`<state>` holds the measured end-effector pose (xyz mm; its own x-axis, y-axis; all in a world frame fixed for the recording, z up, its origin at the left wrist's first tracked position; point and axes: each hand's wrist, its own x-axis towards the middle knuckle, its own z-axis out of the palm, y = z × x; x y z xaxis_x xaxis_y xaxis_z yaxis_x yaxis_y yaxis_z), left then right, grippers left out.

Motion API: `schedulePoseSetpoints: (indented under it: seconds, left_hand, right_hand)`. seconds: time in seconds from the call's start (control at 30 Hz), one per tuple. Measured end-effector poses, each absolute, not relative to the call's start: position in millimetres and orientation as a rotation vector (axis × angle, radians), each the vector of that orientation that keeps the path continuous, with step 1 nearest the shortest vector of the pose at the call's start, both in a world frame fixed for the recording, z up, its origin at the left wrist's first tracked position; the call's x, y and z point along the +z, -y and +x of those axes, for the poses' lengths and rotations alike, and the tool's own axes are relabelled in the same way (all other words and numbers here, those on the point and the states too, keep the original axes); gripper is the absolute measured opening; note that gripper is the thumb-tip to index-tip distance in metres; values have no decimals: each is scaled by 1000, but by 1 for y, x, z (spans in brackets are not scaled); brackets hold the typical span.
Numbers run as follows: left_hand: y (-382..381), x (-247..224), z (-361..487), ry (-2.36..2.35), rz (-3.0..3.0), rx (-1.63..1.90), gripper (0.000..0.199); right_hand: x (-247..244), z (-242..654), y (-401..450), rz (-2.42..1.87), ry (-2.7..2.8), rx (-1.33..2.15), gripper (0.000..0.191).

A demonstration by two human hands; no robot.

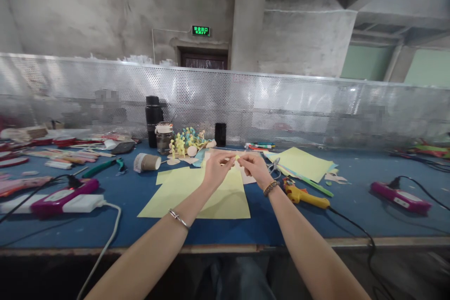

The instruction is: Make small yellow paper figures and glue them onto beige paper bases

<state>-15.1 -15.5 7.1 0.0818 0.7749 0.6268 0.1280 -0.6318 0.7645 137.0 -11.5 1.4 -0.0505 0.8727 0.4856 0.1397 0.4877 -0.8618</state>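
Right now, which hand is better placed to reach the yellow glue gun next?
Right, probably: the right hand is nearer the yellow glue gun; the left hand is farther. Both pinch a small yellow paper piece.

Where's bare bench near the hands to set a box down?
Bare blue mat lies between the yellow glue gun and the right magenta device, and between the left magenta device and the yellow paper sheet. Crowded: the far-left paper strips and around the black flask.

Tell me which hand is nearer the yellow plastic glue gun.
Right: the right hand is left of the yellow plastic glue gun; the left hand is farther left, over pale yellow paper.
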Motion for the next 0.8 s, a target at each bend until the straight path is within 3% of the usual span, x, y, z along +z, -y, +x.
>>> schedulePoseSetpoints:
  seconds: [0.4,0.8]
  left_hand:
    - [15,10,-17,-928,1594,1373,31]
    - [9,4,-17,-925,1443,1336,34]
  right_hand:
    - [4,136,16,-956,1582,718,26]
    - [1,139,11,-943,1551,778,34]
